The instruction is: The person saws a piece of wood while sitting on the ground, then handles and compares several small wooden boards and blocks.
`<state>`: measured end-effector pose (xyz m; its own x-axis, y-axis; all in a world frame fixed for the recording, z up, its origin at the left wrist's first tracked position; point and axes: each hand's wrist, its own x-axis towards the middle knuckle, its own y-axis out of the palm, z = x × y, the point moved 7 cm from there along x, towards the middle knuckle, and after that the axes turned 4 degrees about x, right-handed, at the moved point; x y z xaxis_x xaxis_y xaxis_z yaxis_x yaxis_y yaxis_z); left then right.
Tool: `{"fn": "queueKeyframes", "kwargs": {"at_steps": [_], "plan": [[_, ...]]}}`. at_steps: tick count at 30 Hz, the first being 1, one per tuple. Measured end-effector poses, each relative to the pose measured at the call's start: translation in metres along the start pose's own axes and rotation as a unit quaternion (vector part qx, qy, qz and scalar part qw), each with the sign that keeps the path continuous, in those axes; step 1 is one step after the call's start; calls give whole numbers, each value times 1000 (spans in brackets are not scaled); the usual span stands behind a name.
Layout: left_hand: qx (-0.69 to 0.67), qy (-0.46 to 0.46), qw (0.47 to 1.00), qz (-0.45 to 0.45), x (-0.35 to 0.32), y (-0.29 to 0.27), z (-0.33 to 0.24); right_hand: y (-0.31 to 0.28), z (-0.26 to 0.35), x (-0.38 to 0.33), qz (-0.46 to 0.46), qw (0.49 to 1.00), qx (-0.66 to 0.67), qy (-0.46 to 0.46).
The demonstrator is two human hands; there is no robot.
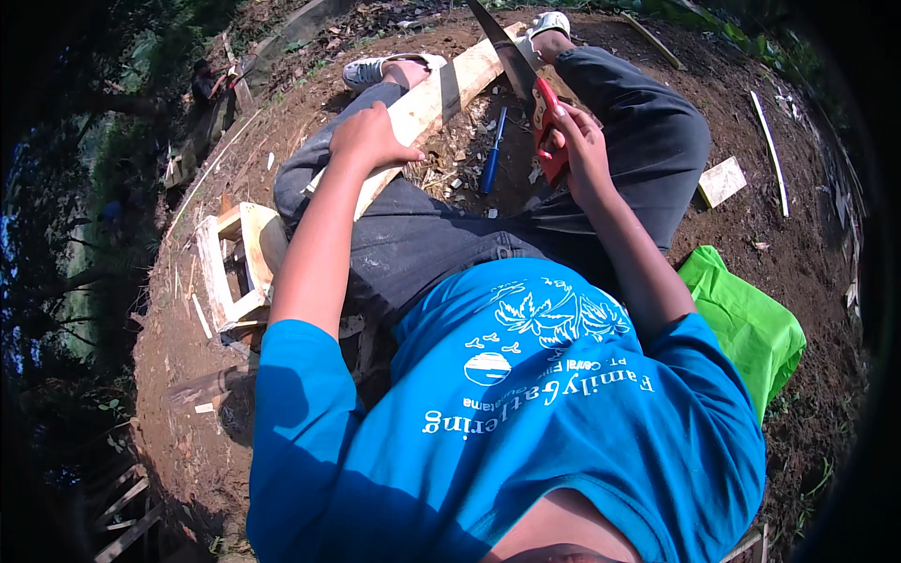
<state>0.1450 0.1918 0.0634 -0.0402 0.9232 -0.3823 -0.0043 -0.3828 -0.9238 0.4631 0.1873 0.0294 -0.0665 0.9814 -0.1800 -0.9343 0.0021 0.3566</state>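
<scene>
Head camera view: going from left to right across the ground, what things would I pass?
Small wooden crate → left hand on the wooden plank → blue pen → right hand gripping the red-handled saw → small wood offcut → green bag.

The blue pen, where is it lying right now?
In the head view, the slim blue pen lies on the dirt between the person's legs, among wood chips, right of the pale wooden plank and left of the red-handled saw.
</scene>
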Motion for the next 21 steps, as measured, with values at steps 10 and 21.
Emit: {"fn": "queueKeyframes", "kwargs": {"at_steps": [10, 21], "plan": [[-1, 112, 994, -10, 98, 12, 36, 41, 39, -39, 77, 997, -20, 2], [8, -51, 998, 35, 112, 43, 58, 53, -7, -13, 177, 980, 12, 94]]}}
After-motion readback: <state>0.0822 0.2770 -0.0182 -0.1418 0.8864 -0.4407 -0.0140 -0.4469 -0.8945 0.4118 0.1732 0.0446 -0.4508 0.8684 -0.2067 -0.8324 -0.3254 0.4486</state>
